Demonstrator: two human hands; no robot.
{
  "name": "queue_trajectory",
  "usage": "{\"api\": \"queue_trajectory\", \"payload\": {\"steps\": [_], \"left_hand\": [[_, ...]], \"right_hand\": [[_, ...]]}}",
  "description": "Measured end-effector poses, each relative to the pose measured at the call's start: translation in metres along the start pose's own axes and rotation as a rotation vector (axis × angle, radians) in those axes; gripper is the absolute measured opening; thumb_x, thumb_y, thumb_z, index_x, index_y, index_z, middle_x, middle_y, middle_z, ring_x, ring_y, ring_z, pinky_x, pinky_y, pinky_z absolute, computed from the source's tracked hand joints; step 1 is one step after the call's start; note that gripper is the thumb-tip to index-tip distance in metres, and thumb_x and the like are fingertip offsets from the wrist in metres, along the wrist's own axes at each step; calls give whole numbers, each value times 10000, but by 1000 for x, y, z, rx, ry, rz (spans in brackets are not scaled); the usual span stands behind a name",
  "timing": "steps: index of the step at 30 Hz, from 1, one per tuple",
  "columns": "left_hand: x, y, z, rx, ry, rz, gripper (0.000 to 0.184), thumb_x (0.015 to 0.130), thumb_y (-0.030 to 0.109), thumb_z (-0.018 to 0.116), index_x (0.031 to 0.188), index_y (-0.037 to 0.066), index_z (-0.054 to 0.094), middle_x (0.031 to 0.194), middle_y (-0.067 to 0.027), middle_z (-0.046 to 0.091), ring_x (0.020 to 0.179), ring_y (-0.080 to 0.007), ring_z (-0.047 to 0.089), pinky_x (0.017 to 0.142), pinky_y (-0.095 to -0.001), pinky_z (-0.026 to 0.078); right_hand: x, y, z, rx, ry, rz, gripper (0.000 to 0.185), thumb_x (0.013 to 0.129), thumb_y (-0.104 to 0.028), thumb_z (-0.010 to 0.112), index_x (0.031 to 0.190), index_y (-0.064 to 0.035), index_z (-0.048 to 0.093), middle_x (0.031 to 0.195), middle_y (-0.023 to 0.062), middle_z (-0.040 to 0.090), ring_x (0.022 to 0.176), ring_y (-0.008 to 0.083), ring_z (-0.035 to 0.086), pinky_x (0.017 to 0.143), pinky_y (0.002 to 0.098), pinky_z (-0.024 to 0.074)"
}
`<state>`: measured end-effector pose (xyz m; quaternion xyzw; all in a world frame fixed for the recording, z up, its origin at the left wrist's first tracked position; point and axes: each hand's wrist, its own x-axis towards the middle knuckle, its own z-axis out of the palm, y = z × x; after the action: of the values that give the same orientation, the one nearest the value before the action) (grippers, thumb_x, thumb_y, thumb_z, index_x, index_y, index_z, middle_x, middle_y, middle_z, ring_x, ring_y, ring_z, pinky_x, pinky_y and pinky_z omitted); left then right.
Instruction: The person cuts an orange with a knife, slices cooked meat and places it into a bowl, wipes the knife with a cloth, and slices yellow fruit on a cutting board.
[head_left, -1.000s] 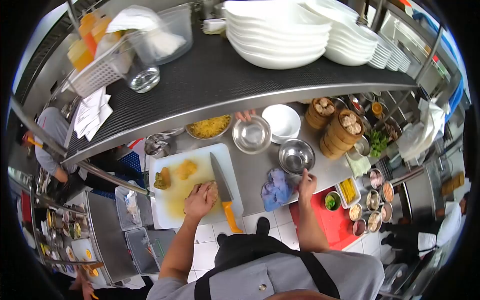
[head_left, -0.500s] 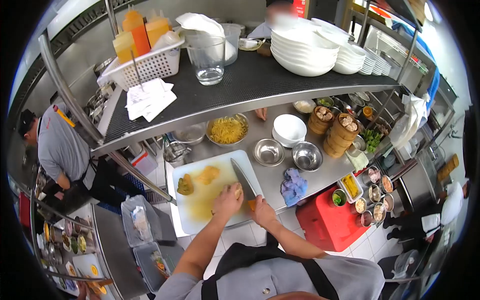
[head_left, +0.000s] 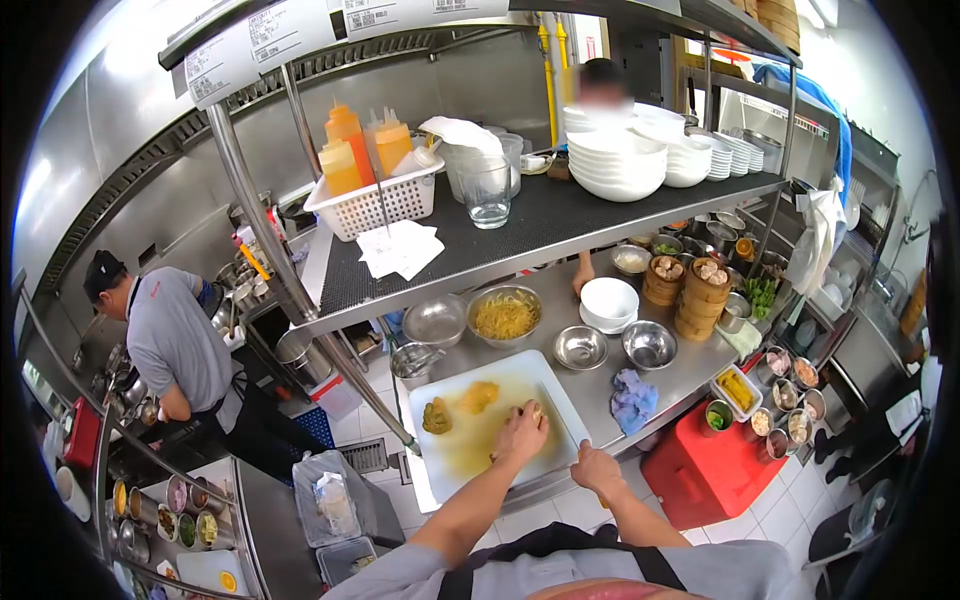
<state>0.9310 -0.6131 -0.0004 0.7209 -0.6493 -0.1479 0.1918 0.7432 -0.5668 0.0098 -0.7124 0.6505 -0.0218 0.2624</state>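
Note:
My left hand (head_left: 522, 434) is over the right half of a white cutting board (head_left: 455, 372), with its fingers curled round a small pale piece of food (head_left: 538, 412). Wet yellow juice spreads across the board. A yellow pulpy heap (head_left: 480, 397) and a greenish-brown piece (head_left: 436, 416) lie on its left side. Just off the board's right edge, my right hand (head_left: 597, 470) is closed round the orange handle of a kitchen knife. The knife's blade is hard to make out now.
Behind the board stand a bowl of yellow noodles (head_left: 505, 317), steel bowls (head_left: 580, 348) and a white bowl (head_left: 609, 303). A crumpled blue cloth (head_left: 633, 400) lies to the right. A shelf (head_left: 540, 245) crosses above. Another person (head_left: 180, 340) stands at left; a co-worker's hand (head_left: 583, 278) shows behind the shelf.
My view has tilted up and shifted left, so the scene sits lower and further right. The knife blade, broadly visible beside my left hand before, no longer shows clearly. My right hand sits further from my left.

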Motion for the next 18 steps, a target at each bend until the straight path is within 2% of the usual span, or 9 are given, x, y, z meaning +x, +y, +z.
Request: {"api": "queue_trajectory", "payload": {"steps": [4, 7, 9, 13, 15, 18], "left_hand": [[-1, -3, -3, -50, 61, 64, 427, 999, 410, 511, 1350, 166, 506, 1219, -247, 598, 1017, -470, 664, 859, -547, 554], [-3, -3, -2, -35, 98, 74, 395, 1018, 396, 481, 1312, 137, 524, 1158, -268, 613, 968, -482, 669, 845, -544, 557], [0, -6, 3, -52, 122, 86, 394, 1022, 396, 471, 1306, 128, 525, 1150, -276, 612, 967, -486, 668, 847, -546, 557], [5, -11, 10, -105, 123, 85, 392, 1033, 387, 451, 1296, 106, 523, 1133, -288, 611, 972, -493, 665, 854, -558, 555], [1, -11, 11, -97, 123, 82, 392, 1033, 384, 450, 1294, 101, 523, 1134, -289, 610, 974, -494, 665, 856, -560, 554], [0, -7, 7, -71, 116, 81, 381, 1033, 376, 450, 1284, 99, 525, 1132, -289, 609, 974, -493, 664, 856, -560, 553]], "right_hand": [[-1, 9, 18, -26, -17, -34, 474, 859, -186, 551, 1244, 84, 495, 1020, 355, 682, 988, 493, 682, 908, 541, 539], [1, 16, 24, -26, 52, -88, 437, 860, -161, 534, 1191, 120, 490, 1014, 381, 671, 997, 509, 672, 920, 546, 530], [-5, 18, 23, 36, 24, -66, 422, 911, -196, 519, 1159, 144, 489, 1025, 399, 661, 1004, 517, 665, 930, 541, 527], [-10, 15, 18, 35, 5, -56, 412, 970, -224, 481, 1142, 150, 490, 1005, 402, 659, 1000, 514, 667, 917, 542, 529], [-14, 8, 15, 82, 10, -76, 365, 933, -134, 457, 1193, 120, 493, 1043, 385, 669, 1042, 500, 667, 942, 542, 518], [-15, 8, 18, 56, 23, -69, 340, 942, -126, 442, 1160, 127, 507, 1044, 382, 671, 1038, 493, 672, 926, 535, 532]]}}
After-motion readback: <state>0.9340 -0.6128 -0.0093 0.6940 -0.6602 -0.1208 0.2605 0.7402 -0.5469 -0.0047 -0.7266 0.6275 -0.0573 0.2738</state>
